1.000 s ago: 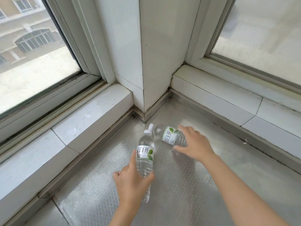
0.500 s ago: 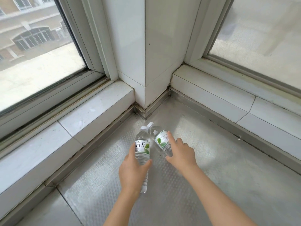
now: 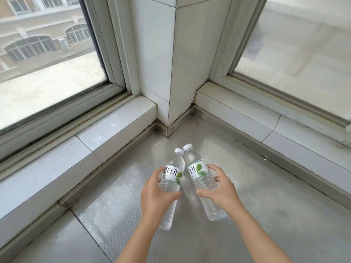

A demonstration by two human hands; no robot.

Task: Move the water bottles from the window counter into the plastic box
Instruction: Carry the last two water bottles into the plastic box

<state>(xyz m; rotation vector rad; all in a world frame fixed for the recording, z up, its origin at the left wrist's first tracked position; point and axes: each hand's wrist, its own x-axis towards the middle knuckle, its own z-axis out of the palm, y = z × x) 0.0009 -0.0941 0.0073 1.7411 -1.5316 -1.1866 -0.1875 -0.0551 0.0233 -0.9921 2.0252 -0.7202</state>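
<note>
The left hand (image 3: pixel 156 196) wraps thumb and fingers round the middle of the left bottle (image 3: pixel 171 179), and the right hand (image 3: pixel 221 190) grips the right bottle (image 3: pixel 202 179) the same way, thumb on its near side and fingers curled over the label. Both clear bottles have white caps and green-leaf labels; they lean toward each other so that the caps sit just beside one another, above the metal counter (image 3: pixel 266 215) in the corner below the white pillar (image 3: pixel 171 63). Windows (image 3: pixel 47 63) flank the pillar on both sides, each above a white tiled sill (image 3: pixel 85 141).
</note>
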